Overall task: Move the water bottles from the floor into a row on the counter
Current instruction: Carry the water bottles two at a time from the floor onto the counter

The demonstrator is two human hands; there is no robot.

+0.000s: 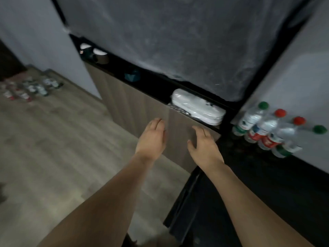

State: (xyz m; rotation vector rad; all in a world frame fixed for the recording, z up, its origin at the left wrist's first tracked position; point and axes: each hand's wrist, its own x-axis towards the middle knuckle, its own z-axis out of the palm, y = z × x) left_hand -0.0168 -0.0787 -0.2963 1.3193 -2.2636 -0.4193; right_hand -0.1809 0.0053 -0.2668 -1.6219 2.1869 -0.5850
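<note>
Both the left hand (153,134) and right hand (204,145) are hanging open, holding nothing. Four bottles (267,127) are standing in a row on the counter (249,168) at right; the floor bottles (30,89) are waiting far left, blurred. Probably full, heavyish, slick plastic: best gripped around the labelled middle.

Empty hands (153,138) (204,147); bottles (267,129) on counter (249,175)

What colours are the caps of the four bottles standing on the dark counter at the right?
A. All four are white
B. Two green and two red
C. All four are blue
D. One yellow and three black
B: the bottles on the counter show a green cap, two red caps and, and another green cap, while both hands, left hand and right hand, are empty.
</note>
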